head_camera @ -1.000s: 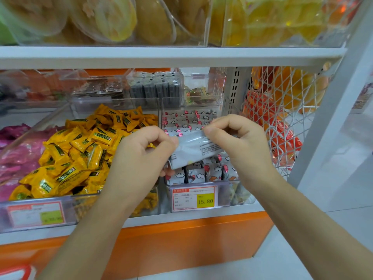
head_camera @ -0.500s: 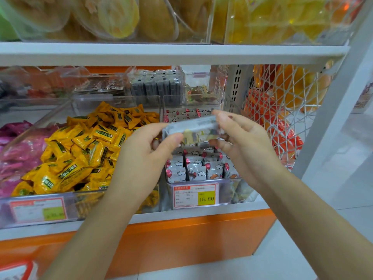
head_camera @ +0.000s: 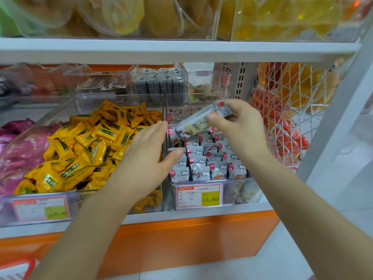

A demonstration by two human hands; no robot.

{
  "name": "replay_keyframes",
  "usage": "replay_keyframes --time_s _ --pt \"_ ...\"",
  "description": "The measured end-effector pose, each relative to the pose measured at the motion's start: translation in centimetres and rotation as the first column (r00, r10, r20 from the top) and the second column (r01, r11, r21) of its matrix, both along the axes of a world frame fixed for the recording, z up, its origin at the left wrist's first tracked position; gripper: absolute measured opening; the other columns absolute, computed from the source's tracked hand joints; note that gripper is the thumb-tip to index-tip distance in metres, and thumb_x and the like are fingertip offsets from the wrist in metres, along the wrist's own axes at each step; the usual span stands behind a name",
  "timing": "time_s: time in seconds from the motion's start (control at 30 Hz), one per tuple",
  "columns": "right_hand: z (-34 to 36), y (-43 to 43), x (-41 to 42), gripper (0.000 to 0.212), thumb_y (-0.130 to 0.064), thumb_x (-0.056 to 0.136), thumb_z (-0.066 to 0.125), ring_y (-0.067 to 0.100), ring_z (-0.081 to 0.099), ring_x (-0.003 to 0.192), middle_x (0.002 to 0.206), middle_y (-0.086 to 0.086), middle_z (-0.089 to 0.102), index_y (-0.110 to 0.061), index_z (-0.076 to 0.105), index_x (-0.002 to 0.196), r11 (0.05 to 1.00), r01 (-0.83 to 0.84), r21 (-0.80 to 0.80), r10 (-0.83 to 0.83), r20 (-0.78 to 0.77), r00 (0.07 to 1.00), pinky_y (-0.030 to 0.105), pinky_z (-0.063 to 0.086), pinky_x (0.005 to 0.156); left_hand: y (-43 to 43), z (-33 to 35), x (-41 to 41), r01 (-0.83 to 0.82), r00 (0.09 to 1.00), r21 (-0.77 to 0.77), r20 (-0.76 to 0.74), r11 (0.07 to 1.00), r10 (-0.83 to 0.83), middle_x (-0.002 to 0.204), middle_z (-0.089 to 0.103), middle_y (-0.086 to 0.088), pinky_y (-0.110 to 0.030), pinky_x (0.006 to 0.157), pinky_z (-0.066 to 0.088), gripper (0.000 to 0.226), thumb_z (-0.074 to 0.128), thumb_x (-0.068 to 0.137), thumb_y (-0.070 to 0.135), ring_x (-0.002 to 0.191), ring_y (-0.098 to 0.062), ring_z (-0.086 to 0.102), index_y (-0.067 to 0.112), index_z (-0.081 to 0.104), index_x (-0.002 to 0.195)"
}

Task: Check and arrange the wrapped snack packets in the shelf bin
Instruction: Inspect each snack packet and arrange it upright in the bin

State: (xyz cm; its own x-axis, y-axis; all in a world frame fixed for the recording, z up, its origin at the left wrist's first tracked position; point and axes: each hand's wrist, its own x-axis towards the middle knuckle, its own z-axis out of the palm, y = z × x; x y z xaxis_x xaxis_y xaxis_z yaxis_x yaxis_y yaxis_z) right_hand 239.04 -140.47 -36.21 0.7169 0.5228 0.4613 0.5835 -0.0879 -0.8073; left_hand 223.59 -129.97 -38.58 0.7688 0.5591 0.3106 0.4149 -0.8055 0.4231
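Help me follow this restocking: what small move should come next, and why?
Probably lower the packet into the bin just below it, standing it among the upright packets there. The right hand pinches it above those matching cloud-printed ones, and the left hand is open beside them, free to steady the row.

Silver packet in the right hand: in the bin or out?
Out. The right hand pinches the silver packet, tilted, above the upright rows of packets in the clear bin; the left hand is open and holds nothing.
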Motion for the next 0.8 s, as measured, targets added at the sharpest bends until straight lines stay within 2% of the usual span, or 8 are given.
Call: replay_keyframes --time_s 0.1,0.17,0.3,0.4,0.5,0.57,0.7,0.8 --pt "0.3 1.9 -0.4 0.033 -0.02 0.08 0.071 0.005 0.056 0.081 0.093 -0.007 0.061 -0.012 0.063 0.111 0.988 -0.036 -0.147 0.07 0.234 0.97 0.004 0.042 0.072 0.2 0.1 -0.1 0.0 1.0 0.016 -0.001 1.0 0.0 0.155 0.015 0.008 -0.034 0.113 0.011 0.073 0.041 0.087 0.054 0.141 -0.01 0.009 0.026 0.013 0.148" --pt "0.3 3.1 -0.6 0.032 -0.022 0.08 0.071 0.008 0.053 0.08 0.092 -0.006 0.059 -0.012 0.061 0.109 0.961 -0.072 -0.266 0.158 0.32 0.934 0.012 0.041 0.069 0.3 0.2 -0.1 0.007 1.0 0.009 -0.007 1.0 -0.007 0.155 0.015 0.009 -0.033 0.113 0.011 0.072 0.04 0.087 0.053 0.141 -0.01 0.009 0.026 0.013 0.148" --pt "-0.5 4.9 -0.7 0.025 -0.036 0.083 0.067 0.023 0.052 0.101 0.098 0.001 0.064 -0.019 0.064 0.1 0.835 -0.013 -0.55 0.293 0.424 0.857 0.036 0.042 0.085 0.7 0.4 -0.1 0.031 0.999 -0.063 0.039 0.998 -0.028 0.154 0.018 0.008 -0.031 0.113 0.009 0.055 0.036 0.096 0.028 0.14 -0.009 0.011 0.024 0.019 0.148" --pt "-1.1 5.4 -0.5 0.02 -0.042 0.086 0.061 0.024 0.038 0.112 0.103 -0.005 0.06 -0.027 0.07 0.095 0.767 0.057 -0.639 0.354 0.496 0.793 0.039 0.029 0.088 0.9 0.6 -0.2 0.039 0.998 -0.097 0.059 0.995 -0.033 0.153 0.021 0.008 -0.039 0.116 0.011 0.053 0.032 0.094 0.018 0.14 -0.009 0.013 0.024 0.024 0.146" --pt "-1.1 5.7 0.0 0.021 -0.035 0.091 0.055 0.023 0.035 0.109 0.097 -0.006 0.049 -0.022 0.072 0.091 0.689 0.023 -0.725 0.442 0.445 0.779 0.04 0.027 0.088 0.9 0.7 -0.2 0.048 0.997 -0.101 0.061 0.994 -0.042 0.153 0.023 0.008 -0.042 0.116 0.013 0.053 0.031 0.093 0.018 0.139 -0.008 0.014 0.024 0.026 0.146" --pt "-0.6 6.0 0.3 0.023 -0.028 0.09 0.052 0.022 0.039 0.107 0.095 -0.005 0.052 -0.021 0.074 0.09 0.698 -0.017 -0.716 0.439 0.408 0.8 0.038 0.03 0.092 1.0 0.7 -0.2 0.052 0.997 -0.109 0.064 0.993 -0.045 0.152 0.024 0.009 -0.041 0.116 0.012 0.053 0.031 0.093 0.019 0.139 -0.007 0.014 0.025 0.026 0.146" --pt "1.0 7.1 1.1 0.024 -0.012 0.087 0.051 0.017 0.062 0.095 0.099 -0.002 0.071 -0.019 0.074 0.09 0.835 -0.132 -0.534 0.319 0.276 0.907 0.034 0.05 0.086 1.1 0.9 -0.3 0.057 0.996 -0.107 0.074 0.993 -0.049 0.152 0.025 0.009 -0.035 0.116 0.011 0.052 0.03 0.094 0.018 0.138 -0.007 0.014 0.024 0.027 0.145" --pt "0.6 8.4 1.5 0.017 -0.02 0.087 0.057 0.016 0.06 0.091 0.1 -0.002 0.07 -0.019 0.073 0.095 0.776 -0.037 -0.63 0.347 0.377 0.859 0.033 0.051 0.083 1.0 0.9 -0.3 0.052 0.996 -0.099 0.081 0.994 -0.044 0.151 0.028 0.007 -0.033 0.113 0.012 0.052 0.031 0.093 0.017 0.137 -0.009 0.016 0.022 0.029 0.145"
